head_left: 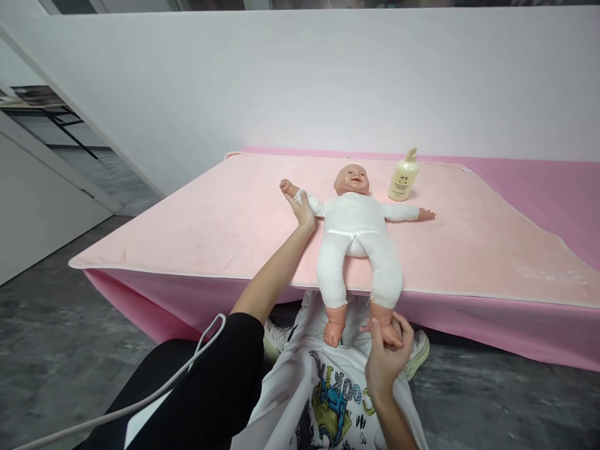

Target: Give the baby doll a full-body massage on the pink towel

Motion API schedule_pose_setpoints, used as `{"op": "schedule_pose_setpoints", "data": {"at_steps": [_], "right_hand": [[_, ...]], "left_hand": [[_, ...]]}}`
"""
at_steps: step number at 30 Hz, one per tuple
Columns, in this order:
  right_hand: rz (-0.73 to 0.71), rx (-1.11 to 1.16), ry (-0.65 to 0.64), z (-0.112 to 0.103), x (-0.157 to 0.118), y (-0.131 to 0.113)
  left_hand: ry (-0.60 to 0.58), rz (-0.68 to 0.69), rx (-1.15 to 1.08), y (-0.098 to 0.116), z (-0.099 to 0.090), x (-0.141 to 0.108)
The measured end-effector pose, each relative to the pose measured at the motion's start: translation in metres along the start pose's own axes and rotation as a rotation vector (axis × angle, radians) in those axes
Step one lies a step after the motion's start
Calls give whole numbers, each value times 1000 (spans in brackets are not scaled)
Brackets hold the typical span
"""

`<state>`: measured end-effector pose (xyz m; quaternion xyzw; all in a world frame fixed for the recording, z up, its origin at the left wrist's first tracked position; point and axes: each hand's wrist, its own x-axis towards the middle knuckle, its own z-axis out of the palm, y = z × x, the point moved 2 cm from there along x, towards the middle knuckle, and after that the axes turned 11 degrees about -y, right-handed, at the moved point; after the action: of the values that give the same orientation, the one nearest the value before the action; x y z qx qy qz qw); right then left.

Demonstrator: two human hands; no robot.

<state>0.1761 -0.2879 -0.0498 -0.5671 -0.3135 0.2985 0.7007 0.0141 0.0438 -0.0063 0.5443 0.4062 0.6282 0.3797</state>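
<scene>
A baby doll (355, 212) with a white cloth body lies on its back on the pink mat (262, 228), its head toward the wall and its lower legs hanging past the near edge. My left hand (304, 211) is closed around the doll's arm at the left, just below its small fist. With my right hand (390, 350) I grip the doll's foot at the right, fingers wrapped around the ankle. The doll's other foot hangs loose, and its other arm is stretched out flat to the right.
A pale yellow pump bottle (402, 178) stands on the mat, right of the doll's head. A white wall (328, 81) rises behind the table. Pink cloth (492, 328) hangs over the front edge. A white cable (154, 394) runs along my left sleeve.
</scene>
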Motion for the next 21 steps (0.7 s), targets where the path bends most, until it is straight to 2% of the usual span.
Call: {"op": "schedule_pose_setpoints", "data": {"at_steps": [1, 2, 3, 6, 11, 15, 19, 21], "right_hand": [[-56, -37, 40, -1, 7, -8], [-104, -66, 73, -1, 14, -16], [-148, -85, 107, 1, 22, -25], [-224, -82, 130, 14, 44, -49], [-223, -2, -92, 44, 75, -70], [-269, -86, -152, 57, 97, -78], [-192, -114, -306, 69, 123, -79], [-128, -116, -396, 75, 135, -77]], "left_hand": [[126, 25, 9, 4, 2, -3], [195, 41, 21, 8, 5, -7], [206, 52, 36, 12, 9, -10], [117, 80, 58, 27, 16, -17], [-57, 93, -6, 52, 26, -30], [-191, 106, -61, 68, 37, -44], [-398, 186, 5, 75, 45, -53], [-443, 221, 48, 76, 46, -54]]}}
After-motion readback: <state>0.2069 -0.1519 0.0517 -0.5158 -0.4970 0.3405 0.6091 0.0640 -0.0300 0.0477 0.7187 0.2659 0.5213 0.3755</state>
